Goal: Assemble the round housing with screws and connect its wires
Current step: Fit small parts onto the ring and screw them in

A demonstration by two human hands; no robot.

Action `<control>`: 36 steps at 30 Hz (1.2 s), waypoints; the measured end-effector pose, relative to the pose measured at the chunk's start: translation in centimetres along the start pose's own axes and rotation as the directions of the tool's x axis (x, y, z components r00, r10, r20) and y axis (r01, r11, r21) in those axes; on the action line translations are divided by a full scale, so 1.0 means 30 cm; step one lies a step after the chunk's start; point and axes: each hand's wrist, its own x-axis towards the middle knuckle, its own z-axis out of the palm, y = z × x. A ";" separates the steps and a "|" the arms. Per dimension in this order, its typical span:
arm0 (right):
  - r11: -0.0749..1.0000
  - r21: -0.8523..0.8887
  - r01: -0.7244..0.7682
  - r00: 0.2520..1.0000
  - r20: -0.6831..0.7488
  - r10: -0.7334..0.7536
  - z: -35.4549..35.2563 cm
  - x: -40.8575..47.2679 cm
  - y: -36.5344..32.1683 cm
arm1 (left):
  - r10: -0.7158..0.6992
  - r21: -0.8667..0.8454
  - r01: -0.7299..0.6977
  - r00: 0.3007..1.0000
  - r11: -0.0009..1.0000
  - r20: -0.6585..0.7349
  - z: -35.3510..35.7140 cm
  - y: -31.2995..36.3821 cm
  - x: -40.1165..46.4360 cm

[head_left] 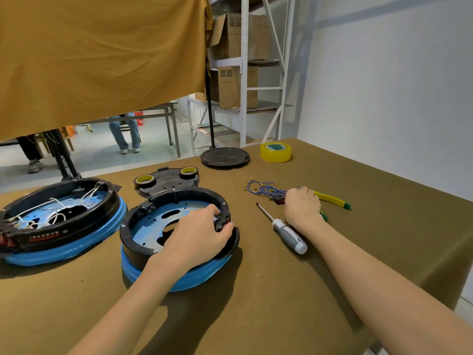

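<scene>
The round black housing with blue base [153, 226] sits near the front edge of the brown table [281, 290]. The left hand [199, 231] grips its right rim. The right hand [302, 204], fingers curled, rests on blue wires [263, 189]; whether it grasps them I cannot tell.

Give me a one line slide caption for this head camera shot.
Left hand grips the round housing rim while the right hand reaches the blue wires beside a screwdriver.
</scene>
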 end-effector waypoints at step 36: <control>0.062 0.957 0.282 0.932 -0.258 -0.256 -0.040 -0.406 -0.168 | 0.099 -0.185 -0.052 0.962 0.981 0.256 -0.115 -0.100 -0.062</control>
